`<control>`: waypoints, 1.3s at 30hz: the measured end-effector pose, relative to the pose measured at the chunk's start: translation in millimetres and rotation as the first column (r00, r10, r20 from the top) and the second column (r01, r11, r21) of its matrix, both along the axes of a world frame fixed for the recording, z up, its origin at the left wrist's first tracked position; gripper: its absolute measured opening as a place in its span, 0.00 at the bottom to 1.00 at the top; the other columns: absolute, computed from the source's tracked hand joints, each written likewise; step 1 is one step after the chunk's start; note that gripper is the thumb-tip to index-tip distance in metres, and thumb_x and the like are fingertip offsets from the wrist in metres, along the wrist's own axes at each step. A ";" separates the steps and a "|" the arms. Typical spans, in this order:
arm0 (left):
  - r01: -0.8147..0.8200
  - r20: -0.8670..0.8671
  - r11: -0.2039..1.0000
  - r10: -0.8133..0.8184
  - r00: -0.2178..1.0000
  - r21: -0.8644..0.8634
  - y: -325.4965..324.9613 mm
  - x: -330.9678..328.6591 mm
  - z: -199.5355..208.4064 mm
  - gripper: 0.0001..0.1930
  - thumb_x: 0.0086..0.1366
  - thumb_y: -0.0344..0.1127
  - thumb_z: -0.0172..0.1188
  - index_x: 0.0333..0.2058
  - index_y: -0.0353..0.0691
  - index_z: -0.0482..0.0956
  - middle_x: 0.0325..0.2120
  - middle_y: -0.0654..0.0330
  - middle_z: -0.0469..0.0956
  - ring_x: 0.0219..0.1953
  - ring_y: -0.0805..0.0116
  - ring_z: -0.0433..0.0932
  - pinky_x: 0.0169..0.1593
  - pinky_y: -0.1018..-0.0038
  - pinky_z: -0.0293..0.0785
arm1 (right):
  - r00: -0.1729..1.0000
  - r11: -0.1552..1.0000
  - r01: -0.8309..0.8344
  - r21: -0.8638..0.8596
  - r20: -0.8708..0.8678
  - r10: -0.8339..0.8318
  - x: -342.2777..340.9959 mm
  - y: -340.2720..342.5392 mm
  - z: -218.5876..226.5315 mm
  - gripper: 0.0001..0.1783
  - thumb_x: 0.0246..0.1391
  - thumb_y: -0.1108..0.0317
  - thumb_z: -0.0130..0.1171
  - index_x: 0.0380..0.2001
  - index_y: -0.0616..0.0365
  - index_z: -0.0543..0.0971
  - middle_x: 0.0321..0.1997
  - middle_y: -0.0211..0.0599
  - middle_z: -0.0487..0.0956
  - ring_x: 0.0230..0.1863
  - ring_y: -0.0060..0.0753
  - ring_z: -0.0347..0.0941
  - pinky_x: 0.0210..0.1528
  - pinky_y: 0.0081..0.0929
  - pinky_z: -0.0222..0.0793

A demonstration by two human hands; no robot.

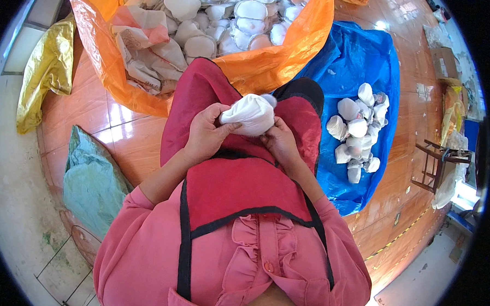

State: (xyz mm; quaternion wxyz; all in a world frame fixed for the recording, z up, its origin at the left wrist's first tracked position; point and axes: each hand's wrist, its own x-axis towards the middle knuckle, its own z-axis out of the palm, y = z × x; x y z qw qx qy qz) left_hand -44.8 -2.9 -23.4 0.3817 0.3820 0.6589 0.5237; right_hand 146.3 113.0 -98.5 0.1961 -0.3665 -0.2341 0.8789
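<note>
Perhaps risking a drop into the orange sack (282,57) ahead of the left hand (206,130) or onto the blue sheet (331,185) beside the right hand (282,142), by loosening either grip; perhaps skewing the white bundle (249,115) by pulling unevenly. Clamping that bundle between both hands. Counting one orange sack, one blue sheet, one green sack (93,187) and one yellow sack (47,70) leftward of the left hand, at least a dozen overlapping wrapped bundles (357,128) rightward of the right hand, one held; leaving heaped white pads (249,26) ahead uncounted.

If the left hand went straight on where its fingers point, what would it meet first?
The white bundle, which the left hand is gripping; beyond that, depth is too unclear to say.
</note>
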 end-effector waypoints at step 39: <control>-0.073 -0.033 0.965 0.067 0.997 -0.254 23.1 14.2 -6.0 0.07 0.60 0.32 0.61 0.28 0.35 0.75 0.23 0.61 0.75 0.28 0.73 0.73 0.32 0.73 0.70 | 0.935 0.210 -0.349 0.913 0.354 0.015 -22.1 6.1 45.1 0.17 0.54 0.79 0.51 0.48 0.58 0.76 0.47 0.39 0.77 0.45 0.34 0.73 0.47 0.28 0.69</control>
